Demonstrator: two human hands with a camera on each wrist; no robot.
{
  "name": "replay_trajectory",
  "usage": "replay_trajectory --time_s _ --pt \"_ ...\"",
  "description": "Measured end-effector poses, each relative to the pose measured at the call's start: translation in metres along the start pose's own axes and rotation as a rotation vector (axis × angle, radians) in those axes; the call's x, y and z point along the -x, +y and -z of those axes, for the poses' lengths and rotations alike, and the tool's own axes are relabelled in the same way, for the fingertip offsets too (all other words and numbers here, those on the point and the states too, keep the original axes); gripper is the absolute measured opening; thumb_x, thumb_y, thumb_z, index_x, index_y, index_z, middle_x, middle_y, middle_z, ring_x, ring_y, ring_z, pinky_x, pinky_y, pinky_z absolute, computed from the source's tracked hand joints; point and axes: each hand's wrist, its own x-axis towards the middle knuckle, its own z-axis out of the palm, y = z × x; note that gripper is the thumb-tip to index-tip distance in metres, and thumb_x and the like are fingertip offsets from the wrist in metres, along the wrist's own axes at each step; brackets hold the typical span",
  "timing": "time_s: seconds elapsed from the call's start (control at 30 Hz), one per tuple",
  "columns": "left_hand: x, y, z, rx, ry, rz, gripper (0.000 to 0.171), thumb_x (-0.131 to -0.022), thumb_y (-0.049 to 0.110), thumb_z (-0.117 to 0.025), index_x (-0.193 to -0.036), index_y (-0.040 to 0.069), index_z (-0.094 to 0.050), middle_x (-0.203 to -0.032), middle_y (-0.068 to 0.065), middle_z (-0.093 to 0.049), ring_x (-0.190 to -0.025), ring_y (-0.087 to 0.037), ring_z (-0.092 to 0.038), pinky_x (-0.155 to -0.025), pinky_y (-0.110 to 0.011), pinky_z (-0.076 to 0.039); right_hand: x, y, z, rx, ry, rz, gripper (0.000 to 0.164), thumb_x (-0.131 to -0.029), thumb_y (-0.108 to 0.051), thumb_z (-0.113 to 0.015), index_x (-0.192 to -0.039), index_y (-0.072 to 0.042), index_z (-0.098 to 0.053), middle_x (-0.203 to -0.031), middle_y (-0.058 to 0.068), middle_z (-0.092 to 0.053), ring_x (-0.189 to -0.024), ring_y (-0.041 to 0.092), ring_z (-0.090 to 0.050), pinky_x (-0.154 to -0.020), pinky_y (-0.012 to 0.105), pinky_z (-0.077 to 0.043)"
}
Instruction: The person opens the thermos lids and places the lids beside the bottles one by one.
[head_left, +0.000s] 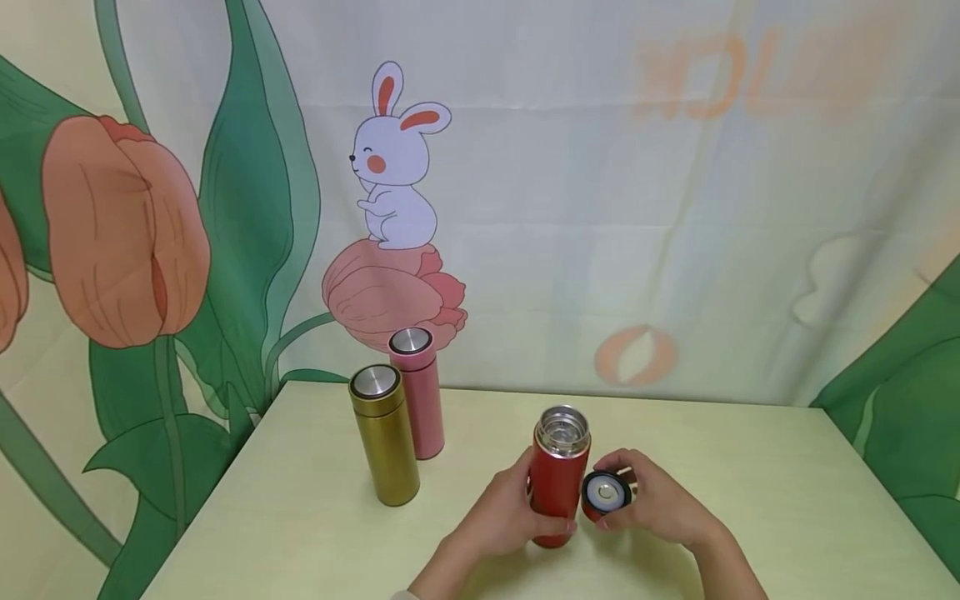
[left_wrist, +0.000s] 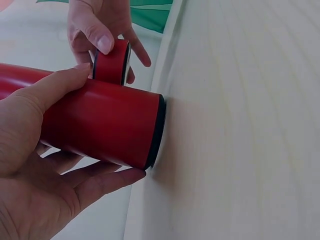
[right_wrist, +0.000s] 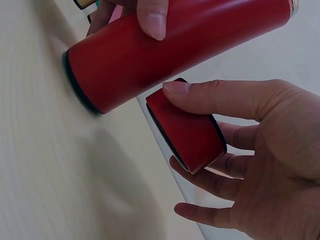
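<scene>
My left hand [head_left: 510,510] grips a red thermos bottle [head_left: 557,483] around its lower body, thumb in front. The bottle stands nearly upright and uncapped, its steel mouth [head_left: 564,429] facing up. In the left wrist view its black base [left_wrist: 157,132] is at the tabletop; whether it touches cannot be told. Just right of the bottle, my right hand [head_left: 666,504] holds the red lid [right_wrist: 187,130] between thumb and fingers, above the table. In the head view the lid's pale inner side faces up. The right wrist view shows the little finger extended away from the lid.
A gold thermos [head_left: 388,450] and a pink thermos [head_left: 425,408], both capped, stand upright to the left on the pale table [head_left: 787,500]. Behind the table hangs a printed cloth [head_left: 525,208] with a rabbit and tulips.
</scene>
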Motion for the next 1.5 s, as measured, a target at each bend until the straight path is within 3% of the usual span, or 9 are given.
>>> replay_trajectory --time_s 0.2,0.53,1.0,1.23,1.5 --pt "-0.006 0.005 0.002 0.002 0.038 0.024 0.079 -0.077 0.032 -0.093 -0.140 0.035 -0.047 -0.133 0.009 -0.067 -0.131 -0.022 -0.061 -0.112 -0.054 -0.047 -0.002 0.002 -0.001 -0.023 0.041 0.006 0.071 -0.069 -0.008 -0.095 -0.129 -0.003 -0.057 -0.121 0.014 -0.066 -0.111 0.027 -0.061 -0.089 0.037 -0.051" --pt "-0.025 0.005 0.008 0.000 0.099 0.055 0.082 -0.079 0.032 -0.091 -0.146 0.026 -0.044 -0.133 0.003 -0.067 -0.124 -0.023 -0.063 -0.108 -0.053 -0.051 -0.011 0.007 -0.004 0.087 0.214 -0.044 0.073 -0.069 -0.021 -0.097 -0.133 -0.015 -0.063 -0.133 0.009 -0.063 -0.124 0.033 -0.058 -0.098 0.043 -0.048" --pt "-0.052 0.002 0.024 -0.003 0.220 0.036 0.080 -0.081 0.029 -0.090 -0.146 0.022 -0.043 -0.135 -0.002 -0.066 -0.125 -0.025 -0.064 -0.109 -0.053 -0.050 -0.042 0.015 -0.002 0.187 0.322 -0.019 0.075 -0.073 -0.024 -0.094 -0.140 -0.008 -0.063 -0.133 0.013 -0.063 -0.124 0.035 -0.060 -0.103 0.051 -0.047" --pt "-0.063 0.003 0.030 -0.023 0.246 0.059 0.077 -0.084 0.029 -0.088 -0.146 0.021 -0.042 -0.137 -0.003 -0.065 -0.127 -0.027 -0.062 -0.109 -0.056 -0.050 -0.057 0.023 -0.005 0.200 0.372 0.000 0.075 -0.075 -0.023 -0.093 -0.140 -0.003 -0.062 -0.132 0.017 -0.063 -0.123 0.036 -0.063 -0.105 0.051 -0.047" --pt "-0.076 -0.001 0.033 -0.036 0.264 0.034 0.074 -0.083 0.030 -0.088 -0.142 0.018 -0.044 -0.134 -0.007 -0.066 -0.125 -0.029 -0.063 -0.108 -0.055 -0.051 -0.072 0.028 -0.011 0.175 0.406 -0.024 0.072 -0.078 -0.017 -0.091 -0.141 -0.002 -0.060 -0.136 0.022 -0.060 -0.125 0.039 -0.060 -0.107 0.055 -0.047"
